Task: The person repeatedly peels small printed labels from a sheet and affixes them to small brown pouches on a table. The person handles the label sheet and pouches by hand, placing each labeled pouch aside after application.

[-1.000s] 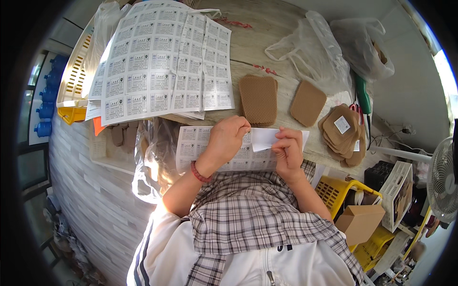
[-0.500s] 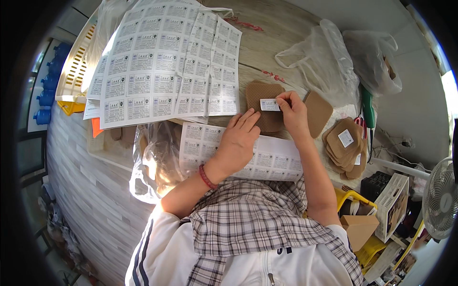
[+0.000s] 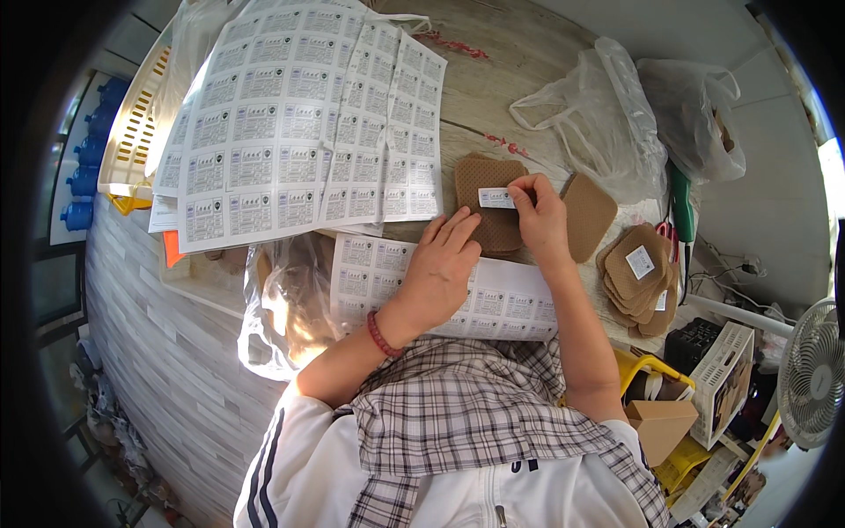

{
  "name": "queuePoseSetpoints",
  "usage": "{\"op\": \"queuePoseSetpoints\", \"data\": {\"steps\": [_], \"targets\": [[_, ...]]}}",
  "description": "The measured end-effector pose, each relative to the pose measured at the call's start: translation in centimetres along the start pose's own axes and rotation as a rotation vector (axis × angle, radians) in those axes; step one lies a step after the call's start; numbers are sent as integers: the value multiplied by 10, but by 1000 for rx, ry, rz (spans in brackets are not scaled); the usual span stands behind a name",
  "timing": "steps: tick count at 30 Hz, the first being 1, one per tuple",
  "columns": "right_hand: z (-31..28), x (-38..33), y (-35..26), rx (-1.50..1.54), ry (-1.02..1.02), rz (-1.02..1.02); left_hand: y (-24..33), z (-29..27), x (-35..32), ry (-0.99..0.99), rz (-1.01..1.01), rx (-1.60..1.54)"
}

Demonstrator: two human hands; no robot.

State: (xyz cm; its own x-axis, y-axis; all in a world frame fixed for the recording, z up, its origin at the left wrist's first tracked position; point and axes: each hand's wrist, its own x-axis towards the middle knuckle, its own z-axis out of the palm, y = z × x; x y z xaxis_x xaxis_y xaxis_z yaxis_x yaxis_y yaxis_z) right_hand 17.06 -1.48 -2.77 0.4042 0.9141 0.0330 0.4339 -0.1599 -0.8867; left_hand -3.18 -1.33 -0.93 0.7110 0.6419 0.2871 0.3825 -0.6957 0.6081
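Between the thumb and fingers of my right hand (image 3: 541,222) is the right end of a small white printed label (image 3: 495,198). The label lies over a brown perforated pad (image 3: 500,232) with rounded corners, on top of a small stack. Whether it is stuck down I cannot tell. My left hand (image 3: 440,275) rests flat over a printed label sheet (image 3: 506,304), fingers stretched out, their tips by the pad's left edge. Right of my right hand lies another plain brown pad (image 3: 588,216). Farther right is a pile of brown pads (image 3: 635,280); two show white labels.
Large label sheets (image 3: 273,132) cover the table's left part. Clear plastic bags (image 3: 607,114) stand at the back right, near a green-handled tool (image 3: 679,198). A plastic bag (image 3: 290,299) hangs at the front left edge. A fan (image 3: 814,374) stands at far right.
The label and my right hand have shifted very slightly down and left over the pad. My left hand stays nearly where it was.
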Motion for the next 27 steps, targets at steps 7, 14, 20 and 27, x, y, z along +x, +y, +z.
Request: {"op": "queuePoseSetpoints", "data": {"steps": [7, 14, 20, 27], "targets": [[1, -1, -2, -14, 18, -4, 5, -5, 4, 31, -22, -7], [2, -1, -2, 4, 23, -3, 3, -3, 3, -36, -10, 82], [1, -1, 1, -3, 17, -9, 3, -3, 2, -32, -3, 72], [-2, 2, 7, 40, -11, 27, 5, -4, 3, -14, -14, 71]]}}
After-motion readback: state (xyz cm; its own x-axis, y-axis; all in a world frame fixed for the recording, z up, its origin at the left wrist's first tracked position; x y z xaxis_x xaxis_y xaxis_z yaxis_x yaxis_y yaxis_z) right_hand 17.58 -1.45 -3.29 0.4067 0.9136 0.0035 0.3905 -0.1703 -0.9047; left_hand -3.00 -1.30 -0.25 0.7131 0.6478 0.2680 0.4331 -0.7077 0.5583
